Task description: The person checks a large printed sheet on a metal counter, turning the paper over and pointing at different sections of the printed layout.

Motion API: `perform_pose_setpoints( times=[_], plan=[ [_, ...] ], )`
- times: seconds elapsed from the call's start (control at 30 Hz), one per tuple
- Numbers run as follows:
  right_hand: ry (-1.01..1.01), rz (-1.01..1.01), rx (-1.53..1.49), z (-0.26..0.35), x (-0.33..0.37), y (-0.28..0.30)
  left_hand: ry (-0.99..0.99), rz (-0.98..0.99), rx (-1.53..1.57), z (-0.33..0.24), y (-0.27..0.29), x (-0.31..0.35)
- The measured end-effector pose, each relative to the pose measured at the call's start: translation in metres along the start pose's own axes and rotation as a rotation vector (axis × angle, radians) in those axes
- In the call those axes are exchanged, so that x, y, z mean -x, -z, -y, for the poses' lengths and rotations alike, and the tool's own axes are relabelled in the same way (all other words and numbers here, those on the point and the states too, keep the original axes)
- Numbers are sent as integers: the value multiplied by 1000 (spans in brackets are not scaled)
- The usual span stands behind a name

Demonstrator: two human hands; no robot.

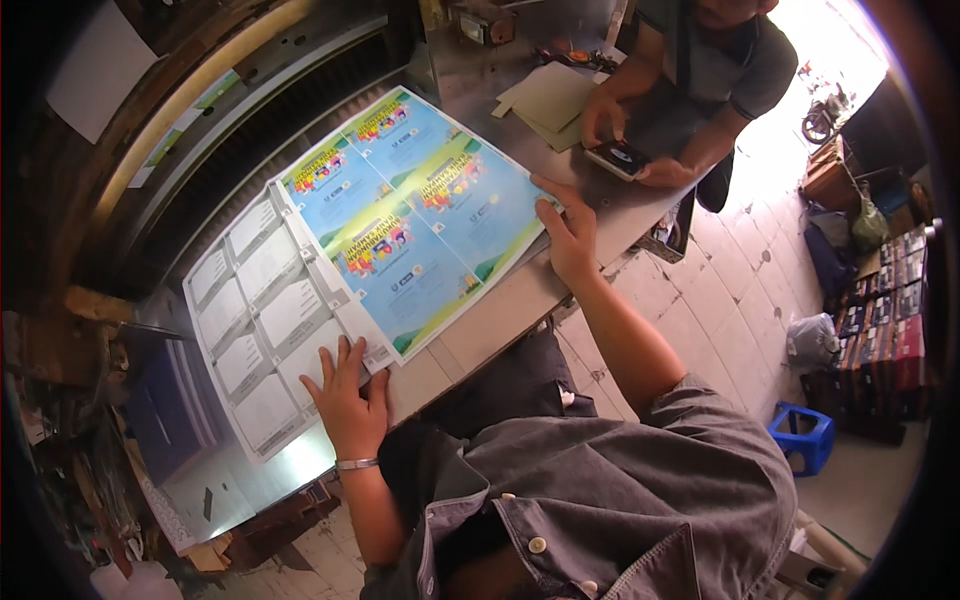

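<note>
A large printed sheet (470, 220) with blue, green and yellow panels lies on the metal worktable. Beside it on the left is a grey-and-white sheet (262, 330) printed with rows of blank boxes, its edge against the coloured one. My left hand (350, 398) rests with fingers spread on the near corner of the grey-and-white sheet, close to where the two meet. At the coloured sheet's right edge, my right hand (572, 235) holds the paper between thumb and fingers. Whether the two sheets are joined I cannot tell.
A dark slatted machine (290, 120) borders the table's far left side. Across the right corner, another person's hands hold a phone (617, 158), near pale card pieces (552, 103). Dark blue material (172, 405) lies at left. A blue stool (803, 438) stands on the tiled floor.
</note>
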State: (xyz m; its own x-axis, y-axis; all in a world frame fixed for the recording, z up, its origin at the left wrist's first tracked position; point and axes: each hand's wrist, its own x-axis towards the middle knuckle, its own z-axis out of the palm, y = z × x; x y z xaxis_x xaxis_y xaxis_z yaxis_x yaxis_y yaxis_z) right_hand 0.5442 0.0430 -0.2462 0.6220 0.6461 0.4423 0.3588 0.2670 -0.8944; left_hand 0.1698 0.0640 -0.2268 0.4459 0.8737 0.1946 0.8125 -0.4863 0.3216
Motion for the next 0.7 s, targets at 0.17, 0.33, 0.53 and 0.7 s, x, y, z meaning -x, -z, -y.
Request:
perform_pose_setpoints(
  times=[0.17,0.33,0.53,0.7],
  plan=[
    [-30,13,-15,10,0,-4,-1,-23,33,-1,0,3],
    [7,10,100,-1,2,3,-11,-49,62,-4,-1,3],
    [54,49,180,11,-1,3,-11,-114,58,-1,-6,7],
    [42,72,162,-4,-4,0,-3,-156,58,7,-8,11]
  ],
)
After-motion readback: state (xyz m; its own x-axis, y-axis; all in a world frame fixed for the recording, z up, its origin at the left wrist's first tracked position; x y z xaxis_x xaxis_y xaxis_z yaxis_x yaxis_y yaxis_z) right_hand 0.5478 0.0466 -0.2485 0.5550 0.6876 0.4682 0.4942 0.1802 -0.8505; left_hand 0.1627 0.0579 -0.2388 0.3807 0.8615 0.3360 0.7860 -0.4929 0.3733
